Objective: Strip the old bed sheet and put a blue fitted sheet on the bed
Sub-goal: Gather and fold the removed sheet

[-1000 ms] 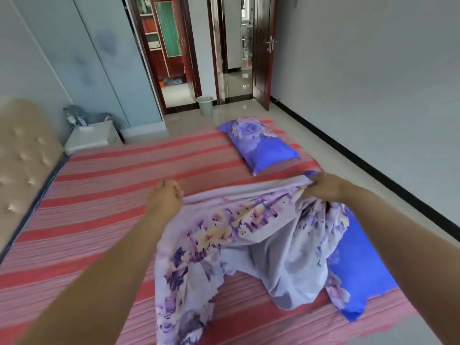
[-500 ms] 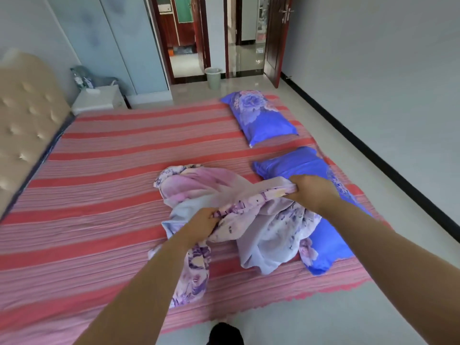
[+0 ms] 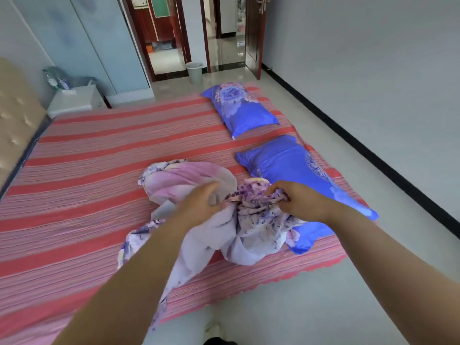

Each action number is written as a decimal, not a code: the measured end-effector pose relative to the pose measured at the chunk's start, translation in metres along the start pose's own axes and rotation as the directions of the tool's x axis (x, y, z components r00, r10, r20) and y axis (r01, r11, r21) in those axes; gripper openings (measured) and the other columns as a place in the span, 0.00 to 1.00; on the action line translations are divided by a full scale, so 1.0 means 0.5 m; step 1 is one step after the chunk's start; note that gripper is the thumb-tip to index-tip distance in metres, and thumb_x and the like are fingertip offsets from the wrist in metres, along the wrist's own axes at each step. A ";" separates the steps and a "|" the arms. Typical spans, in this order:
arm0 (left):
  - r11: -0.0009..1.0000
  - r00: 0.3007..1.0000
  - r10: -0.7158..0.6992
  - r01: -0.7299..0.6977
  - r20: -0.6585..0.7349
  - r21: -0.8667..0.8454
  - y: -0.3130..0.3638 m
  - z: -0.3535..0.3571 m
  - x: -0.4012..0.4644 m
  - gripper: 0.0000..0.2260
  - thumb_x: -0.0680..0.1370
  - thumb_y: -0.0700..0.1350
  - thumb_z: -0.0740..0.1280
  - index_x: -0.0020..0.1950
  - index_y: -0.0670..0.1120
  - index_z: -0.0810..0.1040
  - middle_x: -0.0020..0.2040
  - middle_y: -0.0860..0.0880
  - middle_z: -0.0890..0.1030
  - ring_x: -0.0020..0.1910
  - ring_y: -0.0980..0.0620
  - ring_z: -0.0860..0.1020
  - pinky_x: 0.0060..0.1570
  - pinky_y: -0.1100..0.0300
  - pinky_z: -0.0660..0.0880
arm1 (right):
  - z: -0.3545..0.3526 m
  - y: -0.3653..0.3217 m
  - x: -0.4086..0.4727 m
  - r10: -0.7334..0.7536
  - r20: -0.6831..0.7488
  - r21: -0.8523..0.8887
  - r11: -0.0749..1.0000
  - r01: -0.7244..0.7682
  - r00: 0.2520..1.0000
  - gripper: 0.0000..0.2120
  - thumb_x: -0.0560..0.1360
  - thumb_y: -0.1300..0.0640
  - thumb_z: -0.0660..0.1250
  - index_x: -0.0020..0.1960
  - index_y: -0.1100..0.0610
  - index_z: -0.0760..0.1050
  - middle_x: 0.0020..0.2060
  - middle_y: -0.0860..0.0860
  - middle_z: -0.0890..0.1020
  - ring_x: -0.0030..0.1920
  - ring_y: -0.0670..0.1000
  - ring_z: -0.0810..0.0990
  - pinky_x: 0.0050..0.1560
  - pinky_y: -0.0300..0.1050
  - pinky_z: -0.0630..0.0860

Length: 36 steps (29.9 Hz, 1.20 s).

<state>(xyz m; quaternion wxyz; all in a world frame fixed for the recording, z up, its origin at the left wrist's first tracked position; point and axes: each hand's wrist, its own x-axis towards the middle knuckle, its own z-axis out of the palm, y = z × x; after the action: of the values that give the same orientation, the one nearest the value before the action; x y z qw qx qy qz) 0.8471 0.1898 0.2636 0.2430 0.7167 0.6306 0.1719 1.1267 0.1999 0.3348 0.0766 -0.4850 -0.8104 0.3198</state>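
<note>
1. A person stands at the side of a bed (image 3: 74, 185) covered in a red-and-pink striped cover; both bare forearms reach out over the mattress toward a bundle of cloth.
2. The old bed sheet (image 3: 239, 227), pale lilac with purple and yellow flowers, lies bunched in a heap near the bed's near edge; one tail of it trails down over that edge toward the floor.
3. The left hand (image 3: 199, 205) sits on the middle of the heap with its fingers curled into the cloth; motion blur hides how firmly they grip.
4. The right hand (image 3: 301, 200) gathers a purple-flowered fold at the heap's right side; its fingers are curled tight around the fabric and its thumb is tucked under.
5. The heap's right edge overlaps the near blue pillow (image 3: 298, 175), which lies beside it on the striped cover; a second blue pillow (image 3: 239, 108) with a large printed flower lies farther off, apart from the first.
6. A padded beige headboard (image 3: 15, 125) stands at the left; a white nightstand (image 3: 77, 100) sits beyond it, and a pale waste bin (image 3: 194, 72) stands by the open doorway.
7. No blue fitted sheet can be made out on the bed.
</note>
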 end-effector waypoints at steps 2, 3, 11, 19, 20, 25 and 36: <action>0.971 0.980 0.177 -0.158 0.094 -0.180 0.092 0.067 0.009 0.29 0.72 0.51 0.73 0.70 0.46 0.70 0.65 0.51 0.74 0.63 0.54 0.73 0.64 0.60 0.69 | -0.011 -0.015 -0.018 -0.052 -0.021 -0.003 0.999 0.052 0.998 0.17 0.71 0.69 0.61 0.53 0.52 0.78 0.44 0.49 0.80 0.43 0.49 0.77 0.47 0.43 0.73; 0.962 0.970 0.207 -0.179 0.124 -0.205 0.125 0.089 0.016 0.29 0.72 0.48 0.74 0.70 0.47 0.69 0.64 0.53 0.75 0.62 0.56 0.73 0.62 0.63 0.69 | -0.019 -0.020 -0.028 -0.060 -0.043 -0.001 0.998 0.060 0.997 0.17 0.71 0.69 0.61 0.52 0.52 0.78 0.46 0.50 0.81 0.46 0.50 0.78 0.49 0.45 0.74; 0.977 0.994 0.033 -0.054 0.102 0.207 0.110 0.102 0.070 0.32 0.73 0.56 0.69 0.73 0.57 0.60 0.62 0.47 0.75 0.60 0.46 0.74 0.55 0.55 0.72 | -0.085 -0.015 -0.100 -0.087 -0.398 -0.115 0.992 0.045 0.913 0.21 0.73 0.68 0.61 0.59 0.49 0.77 0.55 0.45 0.78 0.54 0.47 0.77 0.54 0.44 0.73; 0.880 0.878 0.406 -0.451 -0.254 -0.149 0.255 0.060 0.064 0.11 0.74 0.48 0.64 0.54 0.46 0.78 0.51 0.50 0.81 0.49 0.52 0.78 0.49 0.58 0.74 | -0.078 -0.021 -0.115 -0.259 -0.527 -0.248 0.958 0.145 0.809 0.17 0.73 0.62 0.60 0.57 0.47 0.76 0.44 0.42 0.74 0.42 0.44 0.73 0.34 0.41 0.72; 0.881 0.883 0.392 -0.441 -0.257 -0.171 0.261 0.056 0.057 0.10 0.74 0.49 0.62 0.50 0.47 0.78 0.43 0.49 0.81 0.42 0.50 0.77 0.42 0.57 0.73 | -0.080 -0.023 -0.116 -0.246 -0.542 -0.246 0.961 0.128 0.804 0.16 0.73 0.62 0.62 0.57 0.47 0.77 0.46 0.43 0.76 0.43 0.45 0.75 0.35 0.44 0.74; 0.796 0.594 0.575 -0.565 -0.563 0.217 0.243 0.066 0.029 0.11 0.75 0.39 0.61 0.52 0.40 0.80 0.42 0.45 0.83 0.40 0.49 0.77 0.37 0.58 0.73 | -0.080 -0.032 -0.117 -0.144 -0.563 -0.197 0.980 0.037 0.814 0.13 0.74 0.59 0.66 0.57 0.50 0.76 0.53 0.44 0.77 0.49 0.52 0.79 0.45 0.52 0.76; 0.850 0.940 0.299 -0.340 -0.163 -0.402 0.250 0.020 0.019 0.15 0.76 0.46 0.59 0.55 0.40 0.79 0.61 0.52 0.76 0.63 0.54 0.72 0.64 0.60 0.66 | -0.073 -0.074 -0.104 -0.235 -0.399 -0.180 0.968 0.176 0.886 0.06 0.73 0.59 0.71 0.49 0.54 0.80 0.36 0.35 0.70 0.39 0.37 0.73 0.40 0.32 0.68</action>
<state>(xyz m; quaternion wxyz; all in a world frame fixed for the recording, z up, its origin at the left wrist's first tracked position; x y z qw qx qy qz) 0.9566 0.1868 0.3254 0.3309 0.7324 0.4607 0.3766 1.1425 0.1606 0.3950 0.2475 -0.4574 -0.8422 0.1420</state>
